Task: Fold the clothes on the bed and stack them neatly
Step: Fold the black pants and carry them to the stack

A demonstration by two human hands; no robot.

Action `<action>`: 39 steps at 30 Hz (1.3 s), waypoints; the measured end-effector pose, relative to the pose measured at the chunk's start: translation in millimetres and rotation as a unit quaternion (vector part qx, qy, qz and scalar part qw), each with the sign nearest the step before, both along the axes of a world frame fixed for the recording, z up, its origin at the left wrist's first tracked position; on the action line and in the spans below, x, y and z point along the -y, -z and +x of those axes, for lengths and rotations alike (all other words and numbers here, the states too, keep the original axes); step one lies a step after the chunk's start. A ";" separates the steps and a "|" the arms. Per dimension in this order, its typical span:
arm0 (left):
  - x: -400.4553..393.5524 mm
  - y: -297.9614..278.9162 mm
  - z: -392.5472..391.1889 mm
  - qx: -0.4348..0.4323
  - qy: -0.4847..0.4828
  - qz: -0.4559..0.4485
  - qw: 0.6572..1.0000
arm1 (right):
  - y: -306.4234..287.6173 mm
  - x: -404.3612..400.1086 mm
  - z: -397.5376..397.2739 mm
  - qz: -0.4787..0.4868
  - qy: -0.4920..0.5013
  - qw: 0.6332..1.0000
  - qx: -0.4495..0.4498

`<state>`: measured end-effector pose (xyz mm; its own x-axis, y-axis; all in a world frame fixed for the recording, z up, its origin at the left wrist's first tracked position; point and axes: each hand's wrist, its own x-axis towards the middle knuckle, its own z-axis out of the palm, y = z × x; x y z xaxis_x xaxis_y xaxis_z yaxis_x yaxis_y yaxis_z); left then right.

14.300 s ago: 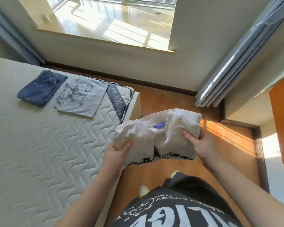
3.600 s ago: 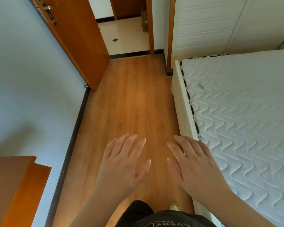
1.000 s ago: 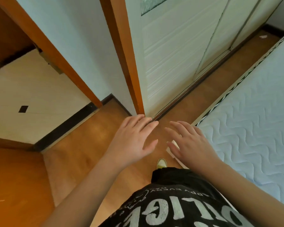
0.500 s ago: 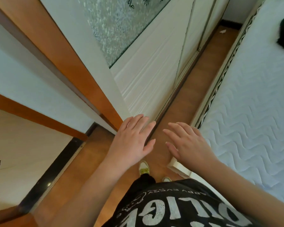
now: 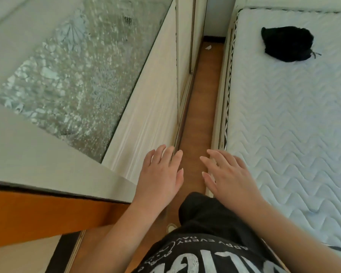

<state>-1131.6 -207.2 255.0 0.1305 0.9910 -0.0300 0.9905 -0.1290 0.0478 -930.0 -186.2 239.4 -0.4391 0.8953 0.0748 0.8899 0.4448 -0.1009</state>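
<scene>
A crumpled black garment (image 5: 287, 43) with a drawstring lies on the white quilted mattress (image 5: 295, 134) at the far right, well beyond my reach. My left hand (image 5: 159, 174) hovers palm down over the narrow strip of floor, fingers straight and empty. My right hand (image 5: 229, 177) is held the same way beside it, over the near edge of the bed frame, holding nothing. No other clothes are in view.
A white wardrobe (image 5: 152, 99) with a frosted patterned glass panel (image 5: 71, 75) runs along the left. Between it and the bed is a narrow wooden floor aisle (image 5: 201, 107), with a small white scrap (image 5: 208, 47) at its far end. An orange door frame (image 5: 37, 215) is at lower left.
I have turned right and stepped into the aisle, so the wardrobe now fills the left and the black garment has come fully into view. Both hands stay open and empty.
</scene>
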 end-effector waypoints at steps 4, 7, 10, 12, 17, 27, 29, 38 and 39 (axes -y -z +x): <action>-37.8 2.6 17.0 0.030 -0.019 -0.003 0.999 | 1.2 -32.9 2.9 0.007 0.024 1.000 0.014; -78.9 5.7 30.7 0.049 -0.012 -0.011 0.999 | 3.2 -67.7 10.9 -0.002 0.039 0.999 0.010; -117.5 12.8 35.1 0.085 0.004 -0.041 0.996 | 7.4 -107.9 23.3 -0.010 0.050 0.999 0.011; -138.8 18.6 34.4 0.102 0.026 -0.070 0.992 | 8.5 -134.3 32.4 -0.007 0.057 0.998 0.018; -208.3 15.0 47.5 0.100 0.028 -0.076 0.992 | 1.4 -205.7 55.6 -0.043 0.069 0.997 0.012; -360.6 -18.8 100.4 0.030 0.034 0.000 0.999 | -20.4 -319.5 95.7 -0.074 0.144 0.986 -0.026; -392.3 -18.1 109.9 0.038 0.062 0.007 0.997 | -20.4 -340.6 99.3 -0.081 0.161 0.983 -0.032; -584.4 10.1 182.5 0.070 0.204 0.049 0.975 | -7.0 -460.5 114.8 -0.060 0.263 0.963 -0.019; -608.0 11.5 192.9 0.074 0.219 0.047 0.972 | -7.2 -475.6 118.1 -0.055 0.284 0.957 -0.023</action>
<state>-938.7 400.8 243.5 0.5359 0.8371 0.1094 0.8231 -0.5469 0.1527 -811.9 289.4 246.6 0.1226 0.9921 -0.0269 0.9783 -0.1254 -0.1650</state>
